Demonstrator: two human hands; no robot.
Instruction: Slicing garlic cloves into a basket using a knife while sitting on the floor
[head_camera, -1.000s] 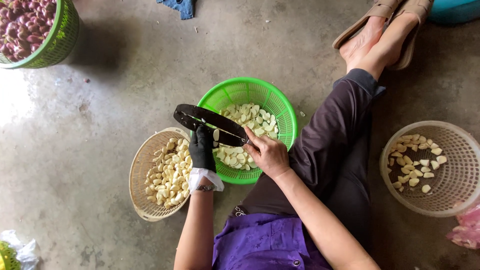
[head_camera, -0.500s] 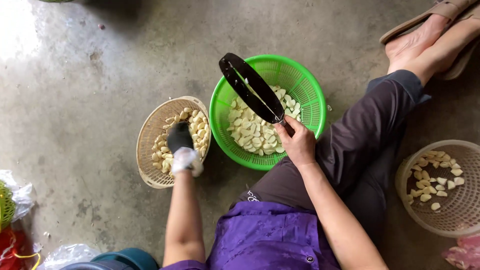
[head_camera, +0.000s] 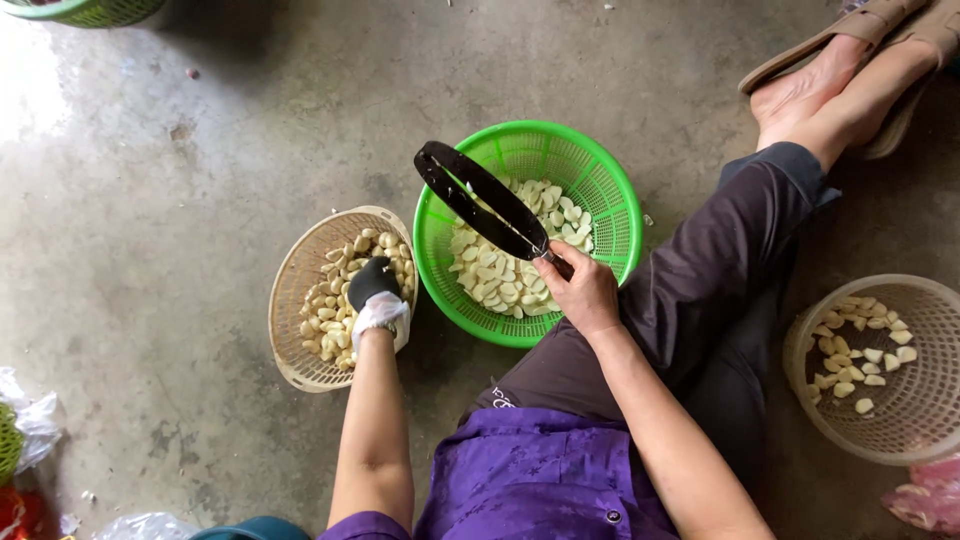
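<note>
Two crumpled plastic bags catch my eye, a clear one (head_camera: 30, 420) at the near left and a pink one (head_camera: 925, 500) at the near right. My right hand (head_camera: 583, 292) grips a long black blade (head_camera: 480, 200) over the green plastic basket (head_camera: 600, 190), pointing far-left. My gloved left hand (head_camera: 375, 295) reaches among peeled garlic cloves in the tan woven basket (head_camera: 290, 300); its grasp I cannot tell.

You sit on a stained grey concrete floor (head_camera: 180, 200); on it stand a round green plastic basket (head_camera: 600, 190), a tan woven basket (head_camera: 290, 300) to its left, and a pale basket (head_camera: 925, 400) far right.
</note>
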